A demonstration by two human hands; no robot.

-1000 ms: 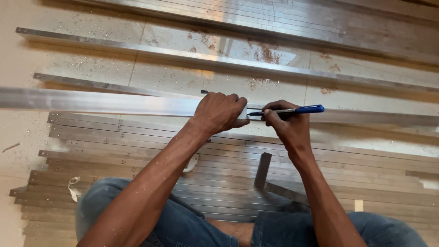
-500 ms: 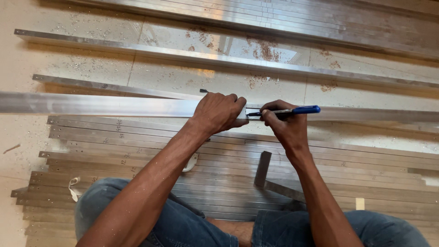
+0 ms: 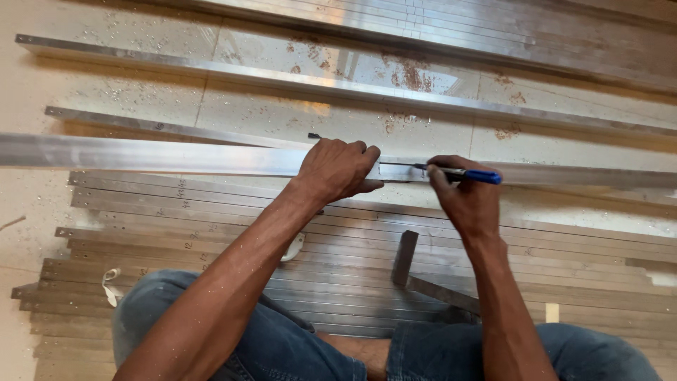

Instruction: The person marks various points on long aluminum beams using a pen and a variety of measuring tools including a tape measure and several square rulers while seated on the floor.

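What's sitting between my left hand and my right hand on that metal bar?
In the head view, only a short bare stretch of the metal bar lies between the left hand and right hand, crossed by the pen tip.

Blue pen (image 3: 474, 174), silver metal bar (image 3: 141, 156)

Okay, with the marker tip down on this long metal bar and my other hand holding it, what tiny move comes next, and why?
Probably draw the blue marker a short stroke across the aluminium bar. Its tip sits on the bar just beside the left hand, which presses the bar down, and the right hand grips the marker like a pen.
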